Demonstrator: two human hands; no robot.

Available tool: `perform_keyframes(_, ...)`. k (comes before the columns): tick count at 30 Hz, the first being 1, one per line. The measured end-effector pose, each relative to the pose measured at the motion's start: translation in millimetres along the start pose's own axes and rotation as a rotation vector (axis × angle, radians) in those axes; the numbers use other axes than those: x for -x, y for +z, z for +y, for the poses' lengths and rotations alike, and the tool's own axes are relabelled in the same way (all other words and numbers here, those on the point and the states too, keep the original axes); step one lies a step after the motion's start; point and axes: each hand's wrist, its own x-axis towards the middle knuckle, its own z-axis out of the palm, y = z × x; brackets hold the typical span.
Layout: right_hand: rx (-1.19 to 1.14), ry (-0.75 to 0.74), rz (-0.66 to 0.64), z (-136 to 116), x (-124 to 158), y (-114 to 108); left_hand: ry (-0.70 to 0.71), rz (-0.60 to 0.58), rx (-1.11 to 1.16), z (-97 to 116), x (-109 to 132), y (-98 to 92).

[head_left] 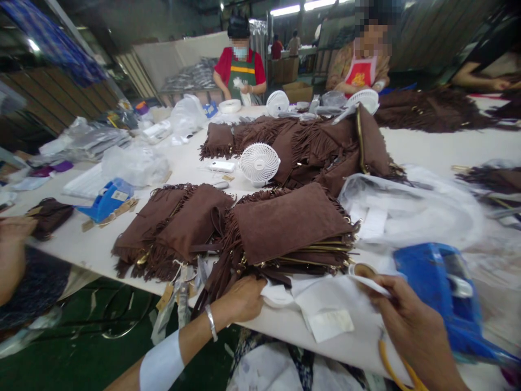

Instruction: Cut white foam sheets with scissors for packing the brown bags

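overhead tubes (pixel 285 10) glaring | dim behind | tabletop (pixel 423 146) softly lit | plastic bag (pixel 439 209) blurred | edges stretched, smeared

A narrow silver-coloured bangle (pixel 211 323) is worn at the wrist of the left hand (pixel 245 298). The forearm behind it is covered by a plain sleeve (pixel 163 361), white with a bluish cast, its edge finished straight. The right hand (pixel 413 320) is presented bare. Dark mottled cloth (pixel 249 343) is noted at the near side; whether it is worn cannot be determined.
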Motion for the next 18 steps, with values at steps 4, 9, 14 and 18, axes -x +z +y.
perform_keyframes(4,-0.045,-0.052,-0.063,-4,-4,-6,0.007,0.101,-0.180,2,1,10.0)
perform_keyframes(9,-0.128,-0.067,-0.139,-19,-16,-23,0.064,0.269,-0.365,-2,13,23.6)
perform_keyframes(14,-0.209,-0.068,-0.271,-44,-30,-37,0.082,0.393,-0.470,-7,19,41.1)
perform_keyframes(18,-0.188,-0.103,-0.287,-60,-39,-44,0.067,0.381,-0.427,-6,23,43.8)
